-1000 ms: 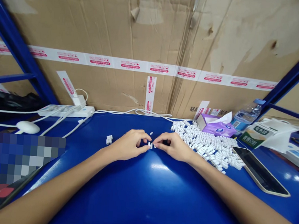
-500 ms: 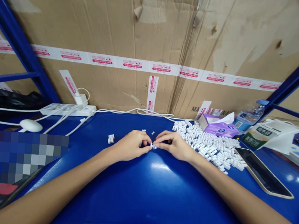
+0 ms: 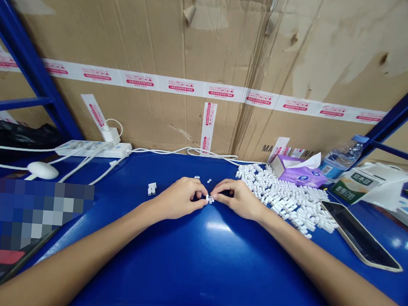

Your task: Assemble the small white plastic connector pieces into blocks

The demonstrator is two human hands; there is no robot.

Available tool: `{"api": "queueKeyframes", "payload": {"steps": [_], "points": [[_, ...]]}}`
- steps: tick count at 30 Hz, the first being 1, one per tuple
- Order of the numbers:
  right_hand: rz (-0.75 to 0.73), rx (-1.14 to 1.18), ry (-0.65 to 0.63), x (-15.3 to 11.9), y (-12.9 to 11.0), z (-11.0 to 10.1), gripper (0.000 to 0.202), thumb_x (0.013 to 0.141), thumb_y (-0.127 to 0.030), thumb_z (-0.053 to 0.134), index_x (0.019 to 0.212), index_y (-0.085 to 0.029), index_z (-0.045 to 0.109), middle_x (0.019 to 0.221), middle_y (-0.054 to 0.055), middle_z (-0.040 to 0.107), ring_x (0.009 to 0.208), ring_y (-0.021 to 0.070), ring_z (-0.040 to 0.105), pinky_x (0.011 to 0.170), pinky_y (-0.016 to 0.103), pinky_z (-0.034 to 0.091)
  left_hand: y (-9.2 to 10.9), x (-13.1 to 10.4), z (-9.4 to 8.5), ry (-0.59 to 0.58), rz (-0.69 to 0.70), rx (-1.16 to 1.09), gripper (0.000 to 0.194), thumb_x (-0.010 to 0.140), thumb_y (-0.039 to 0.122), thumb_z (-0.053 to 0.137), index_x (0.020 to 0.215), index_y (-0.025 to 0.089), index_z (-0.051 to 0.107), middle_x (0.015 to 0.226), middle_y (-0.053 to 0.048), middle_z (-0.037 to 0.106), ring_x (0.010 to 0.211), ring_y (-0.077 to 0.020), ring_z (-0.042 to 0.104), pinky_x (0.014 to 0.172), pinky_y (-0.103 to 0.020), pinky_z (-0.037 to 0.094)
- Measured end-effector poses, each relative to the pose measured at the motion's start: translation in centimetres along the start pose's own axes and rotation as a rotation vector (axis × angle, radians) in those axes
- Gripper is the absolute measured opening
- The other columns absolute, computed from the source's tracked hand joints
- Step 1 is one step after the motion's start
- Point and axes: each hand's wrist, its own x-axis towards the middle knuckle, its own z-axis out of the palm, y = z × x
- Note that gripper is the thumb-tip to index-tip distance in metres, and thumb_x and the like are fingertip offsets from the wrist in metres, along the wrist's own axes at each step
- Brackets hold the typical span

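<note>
Between my two hands, at the middle of the blue table, is a small white plastic piece (image 3: 210, 199). My left hand (image 3: 183, 198) pinches its left side between thumb and index finger. From the right, my right hand (image 3: 237, 199) pinches the same piece with its fingertips. A joined white piece (image 3: 151, 188) lies to the left of my left hand. Behind my hands lie a small loose white piece (image 3: 209, 181) and another (image 3: 197, 177), partly hidden by my left hand. Many white pieces (image 3: 292, 197) are heaped right of my right hand.
A phone (image 3: 363, 236) lies at the right, near a tissue pack (image 3: 303, 172), a bottle (image 3: 343, 157) and a green-white box (image 3: 355, 184). A power strip (image 3: 91, 149) with cables stands at the back left. Cardboard (image 3: 145, 40) rises behind the blue table (image 3: 180, 269).
</note>
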Motion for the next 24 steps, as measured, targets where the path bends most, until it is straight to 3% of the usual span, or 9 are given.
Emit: {"api": "queueKeyframes", "payload": {"steps": [24], "points": [[0.072, -0.141, -0.023, -0.1, -1.2, 0.0, 0.011, 0.089, -0.018, 0.067, 0.086, -0.022, 0.076, 0.097, 0.003, 0.076, 0.094, 0.0197, 0.067, 0.091, 0.036, 0.046, 0.2, 0.0, 0.1, -0.011, 0.008, 0.005, 0.015, 0.092, 0.028, 0.064, 0.095, 0.021, 0.077, 0.083, -0.002, 0.068, 0.074, -0.0156, 0.06, 0.068, -0.027, 0.043]]}}
